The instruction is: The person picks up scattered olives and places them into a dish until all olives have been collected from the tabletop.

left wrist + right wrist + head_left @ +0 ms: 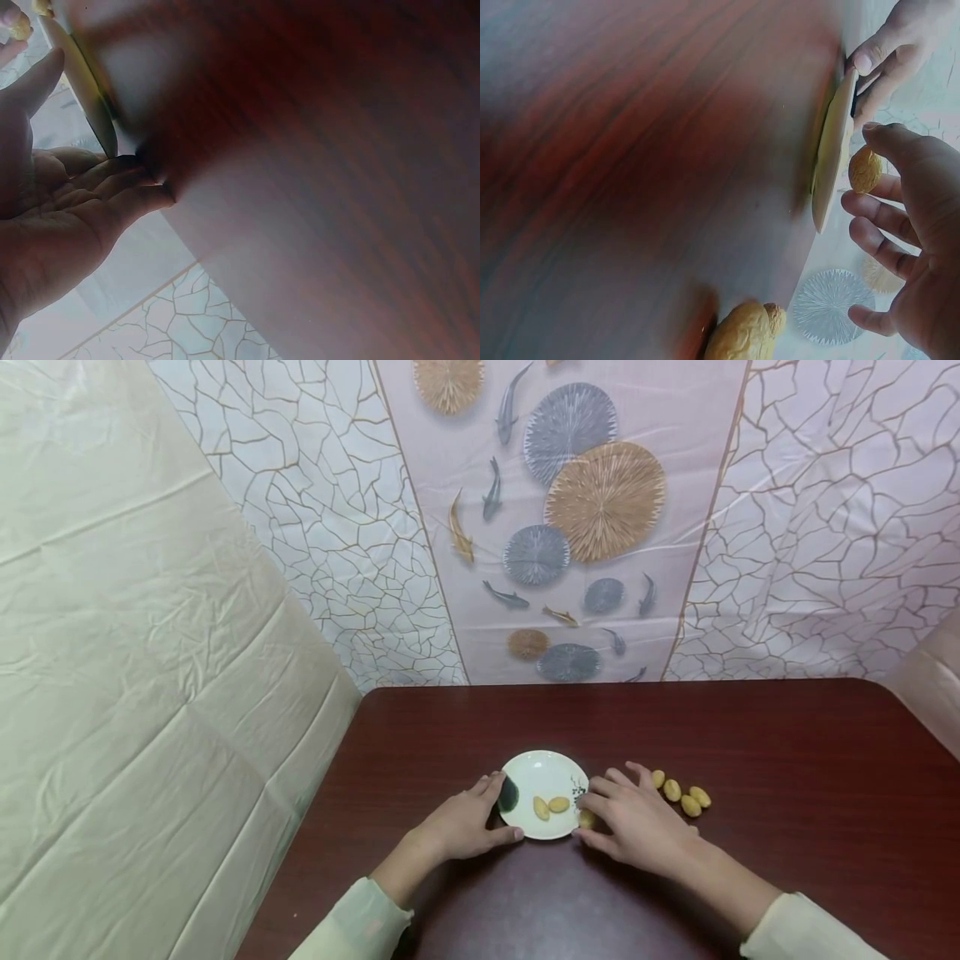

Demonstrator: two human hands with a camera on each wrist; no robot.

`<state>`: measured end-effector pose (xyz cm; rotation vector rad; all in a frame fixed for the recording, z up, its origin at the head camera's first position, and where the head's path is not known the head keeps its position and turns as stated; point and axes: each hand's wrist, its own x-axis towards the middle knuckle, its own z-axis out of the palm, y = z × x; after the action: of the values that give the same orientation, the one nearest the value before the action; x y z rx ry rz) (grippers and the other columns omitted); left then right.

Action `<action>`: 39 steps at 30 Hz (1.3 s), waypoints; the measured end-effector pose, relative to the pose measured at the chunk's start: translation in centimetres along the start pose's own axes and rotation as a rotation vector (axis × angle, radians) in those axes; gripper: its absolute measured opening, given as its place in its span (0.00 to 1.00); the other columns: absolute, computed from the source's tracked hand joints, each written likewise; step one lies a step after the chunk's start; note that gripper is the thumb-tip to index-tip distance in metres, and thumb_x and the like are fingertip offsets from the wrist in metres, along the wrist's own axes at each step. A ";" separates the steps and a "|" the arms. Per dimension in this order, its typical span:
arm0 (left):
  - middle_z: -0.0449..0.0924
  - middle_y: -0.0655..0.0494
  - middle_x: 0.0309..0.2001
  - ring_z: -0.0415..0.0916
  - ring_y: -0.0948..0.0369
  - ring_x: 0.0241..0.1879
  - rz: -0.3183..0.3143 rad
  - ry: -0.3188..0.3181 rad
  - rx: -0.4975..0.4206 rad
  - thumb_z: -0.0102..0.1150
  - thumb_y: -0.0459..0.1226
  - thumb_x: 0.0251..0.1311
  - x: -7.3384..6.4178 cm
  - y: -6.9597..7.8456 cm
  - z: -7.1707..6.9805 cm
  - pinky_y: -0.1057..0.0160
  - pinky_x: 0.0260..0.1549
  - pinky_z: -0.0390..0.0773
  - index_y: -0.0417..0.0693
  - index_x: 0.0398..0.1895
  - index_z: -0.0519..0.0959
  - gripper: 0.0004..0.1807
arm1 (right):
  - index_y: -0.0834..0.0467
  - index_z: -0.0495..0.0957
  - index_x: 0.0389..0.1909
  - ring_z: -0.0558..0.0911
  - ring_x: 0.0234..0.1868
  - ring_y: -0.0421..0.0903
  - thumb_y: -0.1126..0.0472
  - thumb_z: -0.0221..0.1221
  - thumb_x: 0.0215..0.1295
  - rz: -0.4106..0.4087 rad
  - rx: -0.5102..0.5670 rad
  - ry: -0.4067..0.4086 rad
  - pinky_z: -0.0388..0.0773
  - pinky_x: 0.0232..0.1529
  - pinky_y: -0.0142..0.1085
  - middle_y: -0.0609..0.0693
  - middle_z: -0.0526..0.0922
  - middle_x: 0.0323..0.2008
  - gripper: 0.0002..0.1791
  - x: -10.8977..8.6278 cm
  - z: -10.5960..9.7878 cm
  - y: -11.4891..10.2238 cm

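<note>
A white round plate (542, 768) with a dark green patch and a small dark motif lies on the table, two yellow wrinkled oval fruits (551, 807) on it. At its left rim, my left hand (467, 820) touches the edge with thumb and fingers spread and fairly straight, as the left wrist view also shows. Over the right rim, my right hand (637, 818) pinches another yellow wrinkled oval fruit (865, 169) between thumb and forefinger. The other fingers of that hand are apart and lightly bent in the right wrist view.
Several more yellow oval fruits (690, 805) lie on the table just right of my right hand. The dark red-brown wooden table (795, 735) reaches back to a patterned cloth wall (592, 635). Pale cloth (187, 760) hangs along the left side.
</note>
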<state>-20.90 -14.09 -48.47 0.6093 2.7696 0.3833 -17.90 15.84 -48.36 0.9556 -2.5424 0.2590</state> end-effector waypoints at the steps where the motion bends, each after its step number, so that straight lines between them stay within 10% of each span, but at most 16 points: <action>1: 0.60 0.38 0.87 0.68 0.42 0.83 0.000 0.000 -0.001 0.64 0.67 0.72 0.0 0.0 0.0 0.42 0.78 0.74 0.42 0.91 0.54 0.58 | 0.49 0.91 0.43 0.82 0.47 0.45 0.45 0.81 0.60 0.000 -0.001 0.000 0.76 0.62 0.73 0.40 0.86 0.39 0.17 0.1 0.0 0.0; 39: 0.60 0.38 0.87 0.71 0.40 0.80 -0.001 0.001 0.008 0.63 0.67 0.72 -0.2 0.1 -0.1 0.42 0.76 0.76 0.43 0.90 0.54 0.57 | 0.48 0.89 0.40 0.82 0.46 0.46 0.41 0.79 0.61 0.019 -0.003 -0.025 0.77 0.63 0.74 0.40 0.84 0.38 0.17 1.3 1.6 -1.2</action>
<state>-20.69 -14.11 -48.27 0.6098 2.7738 0.3729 -18.46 13.68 -49.21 0.9393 -2.5747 0.2502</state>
